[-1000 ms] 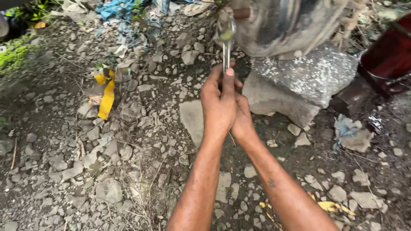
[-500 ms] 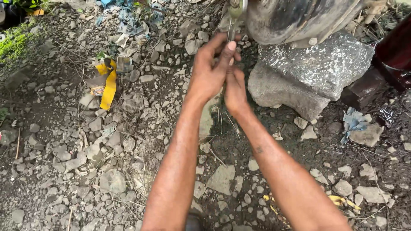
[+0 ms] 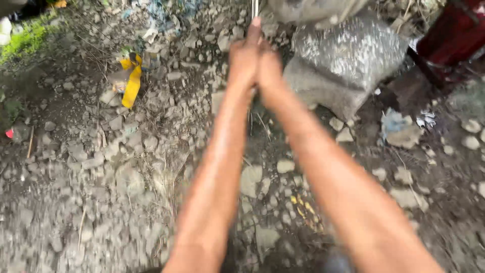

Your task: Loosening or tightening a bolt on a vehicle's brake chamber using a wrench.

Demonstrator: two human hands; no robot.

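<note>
Over the stony ground (image 3: pixel 126 177), both arms stretch forward and the left hand (image 3: pixel 244 60) and right hand (image 3: pixel 270 68) press side by side, fingers curled together around a thin metal rod (image 3: pixel 255 7) that rises past the top edge. Motion blur makes the grip hard to read, but both seem clamped on it, just beside a large grey rock (image 3: pixel 348 60), with a yellow scrap (image 3: pixel 132 81) well apart to the left

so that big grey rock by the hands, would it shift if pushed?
Probably not easily. The grey rock is a large solid block, much bulkier than the rubble around it, so likely heavy. It sits broad-side down on the stony ground, so unlikely to roll or tip. Its rough, speckled face should give a bare-handed grip good purchase.
</note>
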